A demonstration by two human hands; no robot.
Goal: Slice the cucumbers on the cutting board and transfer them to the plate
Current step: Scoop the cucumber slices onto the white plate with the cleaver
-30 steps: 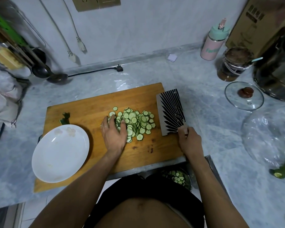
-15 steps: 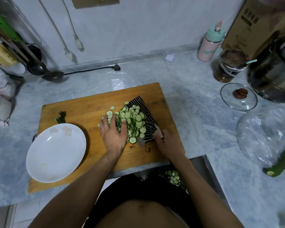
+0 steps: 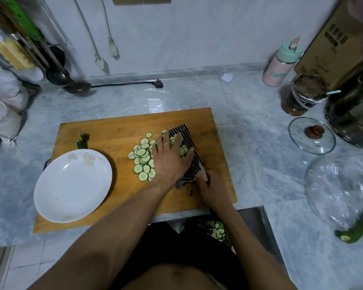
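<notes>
A heap of thin cucumber slices (image 3: pixel 144 160) lies in the middle of the wooden cutting board (image 3: pixel 117 130). My left hand (image 3: pixel 170 158) lies flat on the right part of the heap, fingers straight, pressing slices onto the flat black striped cleaver blade (image 3: pixel 192 162). My right hand (image 3: pixel 214 190) grips the cleaver's handle at the board's near right. The blade lies under some slices. A white plate (image 3: pixel 71 185) with a faint flower print sits over the board's left end and holds no slices. A cucumber stem end (image 3: pixel 82 142) lies behind the plate.
A glass lid (image 3: pixel 311 136), a dark jar (image 3: pixel 302 95), a pink bottle (image 3: pixel 281 63) and a steel pot (image 3: pixel 356 109) stand at the right. A cut cucumber (image 3: pixel 356 227) lies near clear plastic at the far right. A bowl of slices (image 3: pixel 215 228) sits below the counter edge. A ladle (image 3: pixel 76 86) is at the back left.
The cleaver went from lying on the board to the right of the heap to sliding flat under the slices. My left hand moved right, onto the slices over the blade.
</notes>
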